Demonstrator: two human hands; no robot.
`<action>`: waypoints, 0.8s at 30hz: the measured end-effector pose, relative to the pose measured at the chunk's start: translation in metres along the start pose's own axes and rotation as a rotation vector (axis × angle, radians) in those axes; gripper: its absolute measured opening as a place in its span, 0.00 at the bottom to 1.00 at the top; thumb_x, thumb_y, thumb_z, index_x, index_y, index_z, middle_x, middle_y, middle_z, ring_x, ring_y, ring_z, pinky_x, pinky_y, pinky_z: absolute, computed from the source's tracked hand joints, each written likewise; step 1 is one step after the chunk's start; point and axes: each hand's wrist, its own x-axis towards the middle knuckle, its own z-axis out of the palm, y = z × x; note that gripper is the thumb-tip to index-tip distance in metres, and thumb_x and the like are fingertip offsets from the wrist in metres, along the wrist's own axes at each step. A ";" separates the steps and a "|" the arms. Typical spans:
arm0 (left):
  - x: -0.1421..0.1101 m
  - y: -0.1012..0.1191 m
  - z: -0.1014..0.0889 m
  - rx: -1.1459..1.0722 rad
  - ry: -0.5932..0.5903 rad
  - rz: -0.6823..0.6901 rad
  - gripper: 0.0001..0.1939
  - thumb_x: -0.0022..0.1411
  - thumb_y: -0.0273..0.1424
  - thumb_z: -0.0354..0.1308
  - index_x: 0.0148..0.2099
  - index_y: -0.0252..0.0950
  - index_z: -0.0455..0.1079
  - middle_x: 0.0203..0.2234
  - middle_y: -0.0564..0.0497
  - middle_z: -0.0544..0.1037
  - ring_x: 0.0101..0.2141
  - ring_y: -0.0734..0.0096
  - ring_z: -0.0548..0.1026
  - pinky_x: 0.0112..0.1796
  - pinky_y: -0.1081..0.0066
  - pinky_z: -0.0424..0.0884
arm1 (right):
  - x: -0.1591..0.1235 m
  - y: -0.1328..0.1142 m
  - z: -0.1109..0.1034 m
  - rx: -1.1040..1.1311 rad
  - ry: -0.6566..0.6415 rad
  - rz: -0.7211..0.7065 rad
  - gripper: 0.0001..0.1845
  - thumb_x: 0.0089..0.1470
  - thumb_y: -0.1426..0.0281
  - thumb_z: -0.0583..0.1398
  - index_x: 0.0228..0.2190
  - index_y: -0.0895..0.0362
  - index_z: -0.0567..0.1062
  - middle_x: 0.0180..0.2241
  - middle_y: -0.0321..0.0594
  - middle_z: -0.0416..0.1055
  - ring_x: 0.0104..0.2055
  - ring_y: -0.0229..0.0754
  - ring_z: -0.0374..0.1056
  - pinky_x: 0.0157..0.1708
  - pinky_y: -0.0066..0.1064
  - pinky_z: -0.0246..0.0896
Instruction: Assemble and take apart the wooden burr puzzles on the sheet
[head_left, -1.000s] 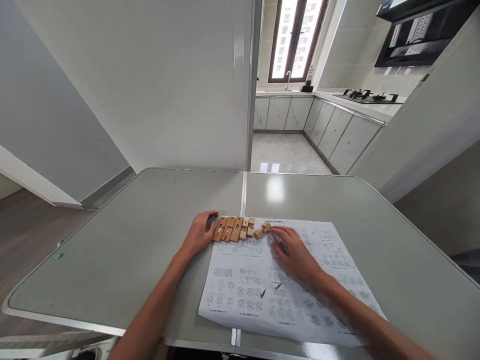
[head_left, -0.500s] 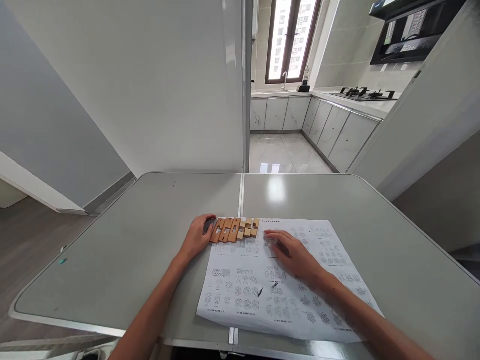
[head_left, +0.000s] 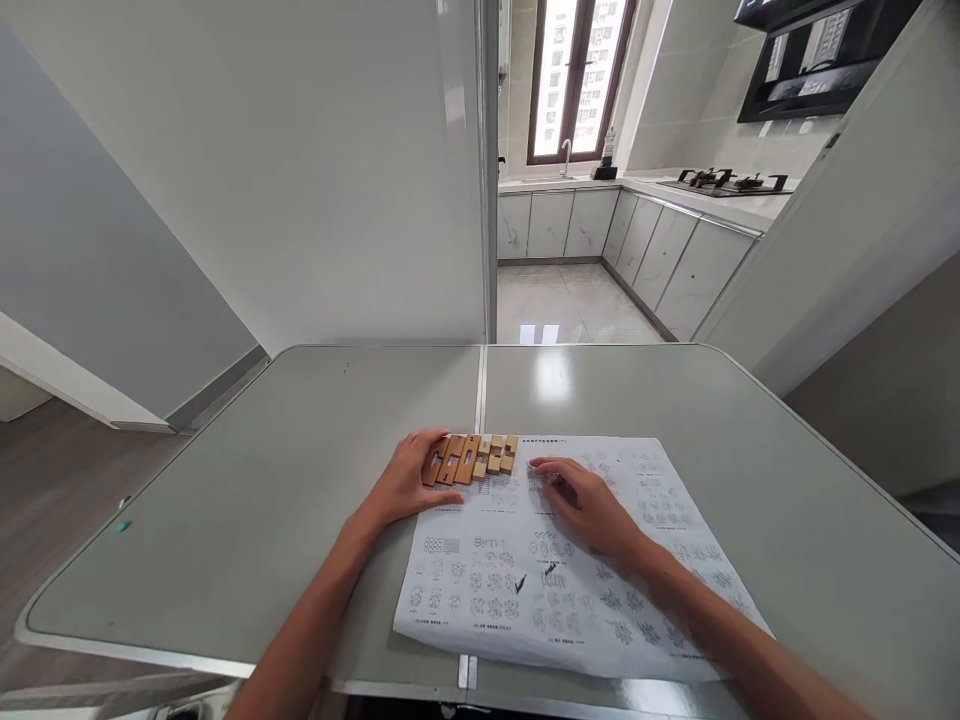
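Several notched wooden puzzle pieces (head_left: 468, 460) stand side by side in a row along the far left edge of a printed paper sheet (head_left: 510, 560). The ones at the left are longer and reddish brown with dark numbers; those at the right are shorter and paler. My left hand (head_left: 409, 475) is at the row's left end, thumb spread along the near side and fingers at the far side; it holds nothing. My right hand (head_left: 581, 495) rests on the paper just right of the row, fingers loosely curved and apart, with nothing visible in it.
The paper carries rows of line diagrams and two dark marks. It lies across the metal seam of a grey table (head_left: 337, 400). A small teal bit (head_left: 124, 526) sits near the table's left edge. Beyond are a wall and a kitchen with a stove (head_left: 724, 182).
My left hand has opened, its thumb swinging out toward me along the near side of the row while its fingers reach over the left end. My right hand stays nearly still.
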 end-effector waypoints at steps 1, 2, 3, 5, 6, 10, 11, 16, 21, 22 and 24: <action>0.001 0.001 0.001 0.011 -0.005 0.014 0.51 0.49 0.53 0.76 0.70 0.47 0.60 0.63 0.41 0.70 0.63 0.41 0.67 0.61 0.46 0.68 | 0.000 0.000 0.000 -0.003 0.001 -0.003 0.11 0.67 0.70 0.55 0.47 0.49 0.75 0.58 0.44 0.74 0.43 0.45 0.76 0.41 0.41 0.74; 0.003 0.002 0.003 0.021 -0.010 0.026 0.52 0.49 0.54 0.76 0.70 0.47 0.60 0.63 0.41 0.70 0.63 0.41 0.67 0.61 0.45 0.67 | 0.000 0.001 0.000 -0.007 0.002 -0.008 0.11 0.67 0.70 0.55 0.47 0.49 0.75 0.58 0.45 0.75 0.44 0.46 0.76 0.41 0.41 0.74; 0.005 0.003 0.004 0.029 -0.015 0.036 0.52 0.49 0.54 0.76 0.70 0.47 0.60 0.63 0.41 0.70 0.63 0.40 0.67 0.61 0.45 0.67 | 0.001 0.001 0.001 -0.012 0.002 -0.013 0.11 0.67 0.70 0.55 0.47 0.50 0.75 0.58 0.45 0.75 0.45 0.46 0.76 0.42 0.41 0.74; 0.009 0.006 0.006 0.041 -0.031 0.051 0.51 0.49 0.55 0.75 0.70 0.46 0.59 0.63 0.41 0.70 0.62 0.41 0.68 0.61 0.45 0.67 | 0.001 0.002 0.001 -0.024 0.001 -0.028 0.12 0.67 0.71 0.55 0.48 0.50 0.75 0.58 0.45 0.75 0.49 0.48 0.75 0.45 0.43 0.74; 0.011 0.007 0.007 0.046 -0.041 0.058 0.51 0.50 0.55 0.75 0.70 0.46 0.59 0.63 0.41 0.70 0.62 0.41 0.68 0.61 0.46 0.67 | 0.001 0.002 0.001 -0.028 0.000 -0.037 0.12 0.67 0.71 0.55 0.48 0.50 0.75 0.57 0.45 0.75 0.52 0.49 0.75 0.47 0.44 0.74; 0.018 0.011 0.009 0.054 -0.053 0.074 0.48 0.51 0.56 0.74 0.67 0.45 0.62 0.61 0.42 0.72 0.61 0.43 0.68 0.60 0.48 0.67 | 0.002 0.001 0.000 -0.047 -0.010 -0.054 0.14 0.66 0.73 0.55 0.49 0.50 0.75 0.57 0.45 0.75 0.57 0.50 0.72 0.51 0.46 0.73; 0.020 0.012 0.009 0.055 -0.051 0.076 0.47 0.51 0.56 0.74 0.67 0.45 0.63 0.60 0.42 0.73 0.61 0.43 0.69 0.60 0.48 0.68 | 0.002 0.000 0.000 -0.051 -0.014 -0.051 0.14 0.66 0.73 0.55 0.49 0.50 0.75 0.57 0.45 0.75 0.57 0.50 0.72 0.52 0.46 0.73; 0.024 0.015 0.009 0.046 -0.048 0.078 0.44 0.52 0.54 0.73 0.66 0.45 0.65 0.58 0.43 0.75 0.59 0.44 0.69 0.58 0.48 0.69 | 0.001 -0.003 -0.001 -0.062 -0.025 -0.047 0.14 0.66 0.73 0.55 0.49 0.49 0.75 0.57 0.44 0.74 0.57 0.49 0.71 0.54 0.47 0.71; 0.024 0.015 0.008 0.031 -0.060 0.067 0.44 0.52 0.52 0.74 0.68 0.48 0.66 0.58 0.43 0.76 0.59 0.44 0.69 0.58 0.48 0.70 | 0.002 0.000 0.000 -0.064 -0.022 -0.064 0.15 0.65 0.74 0.55 0.49 0.49 0.75 0.57 0.44 0.75 0.58 0.50 0.71 0.54 0.48 0.71; 0.024 0.014 0.008 0.032 -0.060 0.069 0.44 0.52 0.52 0.74 0.68 0.48 0.66 0.57 0.43 0.76 0.59 0.44 0.69 0.58 0.49 0.70 | 0.002 0.000 0.000 -0.066 -0.023 -0.065 0.15 0.65 0.74 0.55 0.49 0.49 0.75 0.57 0.44 0.75 0.58 0.50 0.71 0.54 0.48 0.71; 0.023 0.013 0.009 0.033 -0.062 0.071 0.44 0.53 0.52 0.74 0.68 0.48 0.66 0.56 0.44 0.77 0.60 0.45 0.68 0.57 0.50 0.70 | 0.001 0.000 -0.001 -0.066 -0.030 -0.060 0.15 0.65 0.74 0.55 0.49 0.49 0.74 0.57 0.44 0.74 0.57 0.49 0.71 0.54 0.47 0.71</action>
